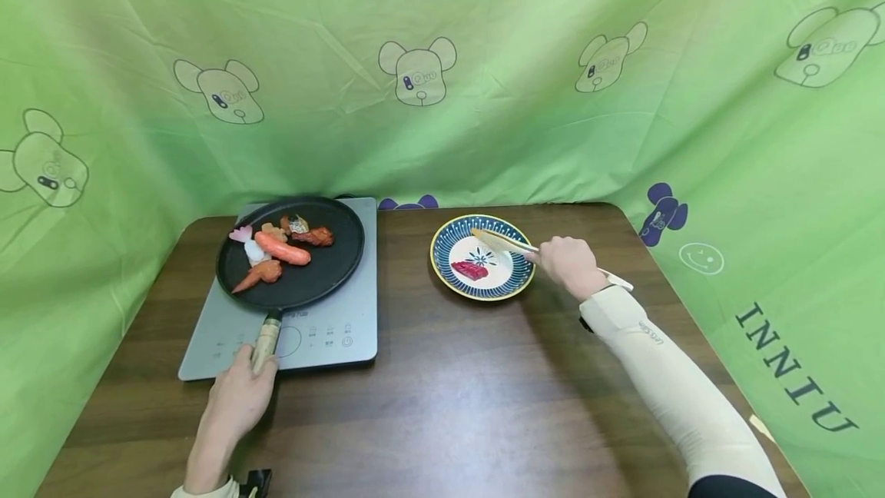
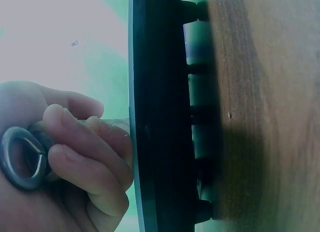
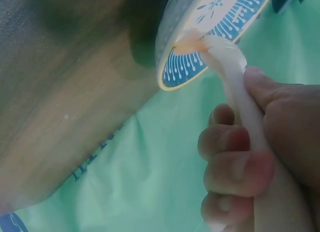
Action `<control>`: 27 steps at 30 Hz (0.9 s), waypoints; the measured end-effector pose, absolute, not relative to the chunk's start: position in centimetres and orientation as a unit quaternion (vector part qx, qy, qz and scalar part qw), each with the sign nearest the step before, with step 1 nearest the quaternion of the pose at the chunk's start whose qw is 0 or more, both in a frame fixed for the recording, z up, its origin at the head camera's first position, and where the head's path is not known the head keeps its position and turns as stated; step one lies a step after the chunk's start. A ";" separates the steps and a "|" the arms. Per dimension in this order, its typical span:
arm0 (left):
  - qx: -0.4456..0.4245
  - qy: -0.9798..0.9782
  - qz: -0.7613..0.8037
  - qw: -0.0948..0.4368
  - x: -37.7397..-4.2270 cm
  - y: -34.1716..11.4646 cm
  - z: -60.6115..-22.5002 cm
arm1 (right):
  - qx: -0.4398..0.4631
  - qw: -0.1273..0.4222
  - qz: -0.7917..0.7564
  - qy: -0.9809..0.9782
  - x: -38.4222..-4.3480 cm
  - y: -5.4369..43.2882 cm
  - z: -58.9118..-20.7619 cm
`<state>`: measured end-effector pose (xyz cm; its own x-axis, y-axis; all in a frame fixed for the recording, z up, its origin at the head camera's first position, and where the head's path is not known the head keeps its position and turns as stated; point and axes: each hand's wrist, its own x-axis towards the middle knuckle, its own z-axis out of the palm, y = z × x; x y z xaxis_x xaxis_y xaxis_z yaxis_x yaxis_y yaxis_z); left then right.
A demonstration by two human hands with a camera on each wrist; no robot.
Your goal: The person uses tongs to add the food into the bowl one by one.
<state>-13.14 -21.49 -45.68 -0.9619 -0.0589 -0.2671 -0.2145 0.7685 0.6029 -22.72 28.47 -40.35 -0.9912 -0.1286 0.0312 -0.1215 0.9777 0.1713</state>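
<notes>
My left hand [image 1: 238, 398] grips the pale handle [image 1: 266, 343] of a black frying pan [image 1: 325, 283]; curled fingers with a metal ring [image 2: 22, 159] at the handle's end show in the left wrist view. In the pan lie a sausage [image 1: 282, 249], a brown wing-shaped piece [image 1: 260, 275], a white piece with a pink tail [image 1: 253, 250] and other brown pieces. My right hand [image 1: 570, 263] holds a white-handled spatula [image 3: 247, 111] over a blue-patterned plate [image 1: 445, 277]. Its far end looks tan; blade or food, I cannot tell. A dark red meat piece [image 1: 470, 270] lies on the plate.
The pan stands on a grey induction cooker [image 1: 346, 344] at the left of the brown wooden table [image 1: 442, 406]. A green printed cloth [image 1: 498, 144] hangs behind the table and along its sides.
</notes>
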 end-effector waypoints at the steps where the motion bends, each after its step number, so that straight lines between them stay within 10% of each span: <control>1: -0.073 0.933 0.333 0.117 -13.2 -21.5 -45.7 | 0.062 0.023 -0.081 -0.995 -22.7 28.6 -40.3; 16: -0.073 0.932 0.335 0.118 -13.2 -21.4 -45.7 | 0.084 0.165 -0.142 -0.973 -22.1 28.3 -42.3; 27: -0.074 0.932 0.335 0.120 -13.3 -21.5 -45.7 | 0.080 0.125 -0.090 -0.985 -22.4 29.1 -42.2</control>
